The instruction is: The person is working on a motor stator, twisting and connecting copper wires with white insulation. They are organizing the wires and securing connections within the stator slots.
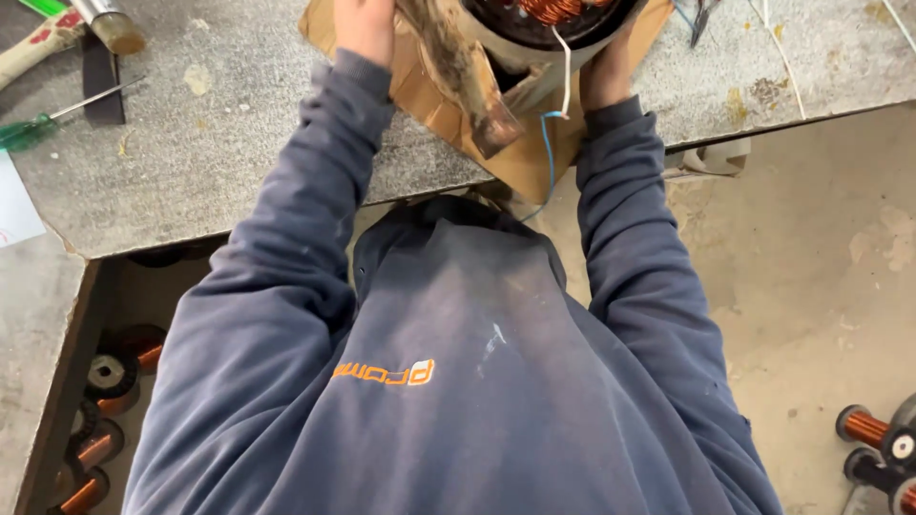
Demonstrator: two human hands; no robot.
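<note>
The motor stator [534, 29] sat on a sheet of cardboard [520, 157] at the far edge of the desk [219, 143], its copper windings [551, 10] already in the core with white and blue lead wires [551, 143] hanging loose over the edge, so the work looked well along but unfinished. The left hand [364, 27] pressed against the stator's side by a dirty rusted mounting foot [472, 81], and the right hand [607, 72] steadied the other side. Both were cut off by the frame, so how far either grip had closed could not be told.
</note>
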